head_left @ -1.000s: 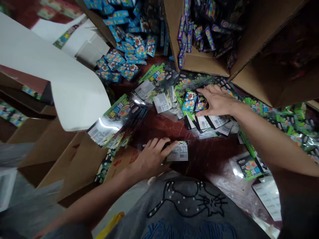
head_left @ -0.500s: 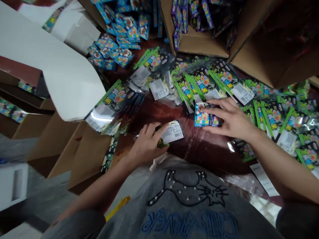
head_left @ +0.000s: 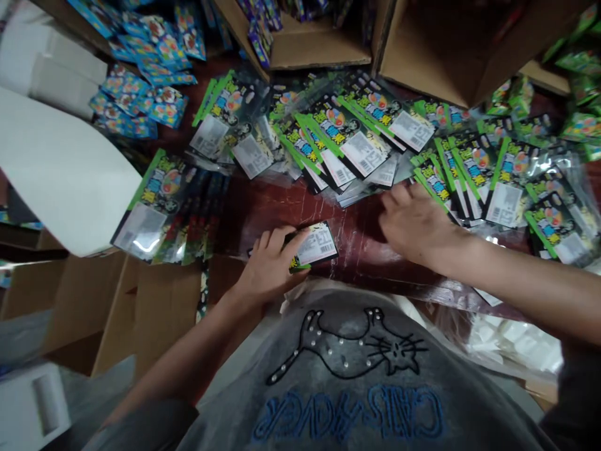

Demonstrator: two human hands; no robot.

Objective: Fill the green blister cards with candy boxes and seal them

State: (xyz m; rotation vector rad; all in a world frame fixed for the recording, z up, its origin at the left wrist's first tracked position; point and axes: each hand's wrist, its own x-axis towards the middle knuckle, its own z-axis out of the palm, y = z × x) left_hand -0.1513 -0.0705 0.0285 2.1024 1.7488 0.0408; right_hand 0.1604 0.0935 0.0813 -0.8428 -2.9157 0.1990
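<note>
My left hand (head_left: 271, 262) is closed on a black and green packet (head_left: 317, 244) with a white barcode label, low over the dark red table top. The label faces up and sticks out to the right of my thumb. My right hand (head_left: 413, 222) is palm down at the near edge of the spread packets, its fingers bent downward. Its fingertips and whatever is under them are hidden. Just left of its fingertips lie overlapping black and green packets (head_left: 361, 153) with white labels.
A stack of clear-fronted packets (head_left: 153, 203) lies at the left, beside a white curved panel (head_left: 66, 169). Small blue packs (head_left: 141, 103) are heaped at the upper left. Open cardboard boxes (head_left: 323, 47) stand at the back. More packets (head_left: 507, 181) cover the right side.
The view has shifted right over the table. My right hand has moved right; the small blue and purple boxes it held are no longer visible. My left hand still holds the packet.
</note>
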